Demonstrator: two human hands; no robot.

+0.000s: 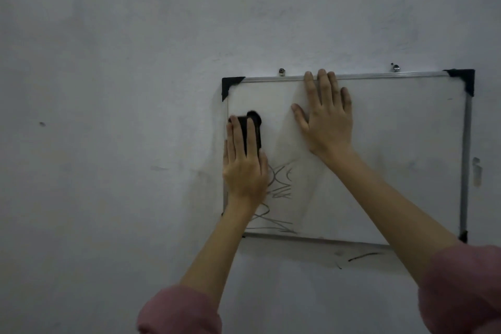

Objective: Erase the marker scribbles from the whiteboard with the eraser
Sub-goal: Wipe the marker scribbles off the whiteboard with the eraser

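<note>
pink sleeves (179, 312) nearest. left hand (245, 168) presses the eraser (253, 131) at the whiteboard (393, 157)'s left edge; right hand (326, 119) lies flat, fingers spread, steadying. best to sweep firmly down over the scribbles (279, 187).

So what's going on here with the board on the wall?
A person is wiping a white metal-framed whiteboard hung on a grey wall. The left hand presses a black block eraser against the board's upper left area. The right hand lies flat near the top edge, steadying the board. Dark marker scribbles remain in the lower left, just below the eraser.
</note>
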